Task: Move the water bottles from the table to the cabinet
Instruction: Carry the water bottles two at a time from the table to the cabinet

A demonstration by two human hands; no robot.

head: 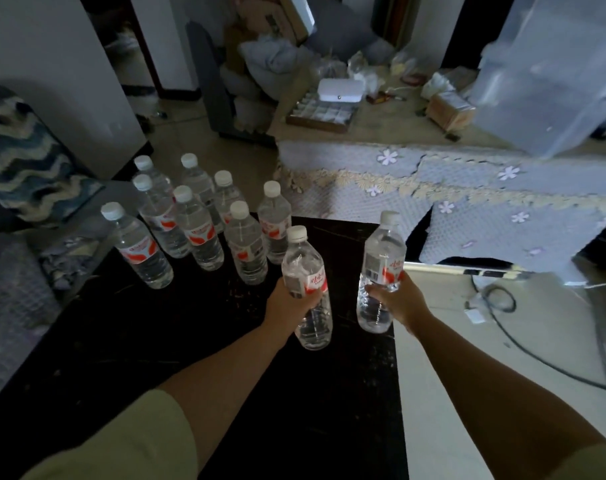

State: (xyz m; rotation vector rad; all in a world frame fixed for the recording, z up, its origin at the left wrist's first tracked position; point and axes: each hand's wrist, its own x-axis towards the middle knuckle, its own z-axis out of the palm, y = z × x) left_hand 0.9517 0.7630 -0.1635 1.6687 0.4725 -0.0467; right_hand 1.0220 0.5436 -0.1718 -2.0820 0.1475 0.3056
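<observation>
A flowered cloth [467,188] is draped at right; a white box [339,90] and clear bin [551,71] are seen above.

Dim, underexposed room; wide-angle bending at edges, soft blur upper right.

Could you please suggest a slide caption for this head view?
Each hand, left and right, grips a clear plastic water bottle over the black table; eight more stand behind.

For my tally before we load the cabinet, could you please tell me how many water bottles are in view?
10. One is in the left hand and one in the right hand; eight bottles stand clustered at the far left of the black table. More may be hidden behind them.
</observation>
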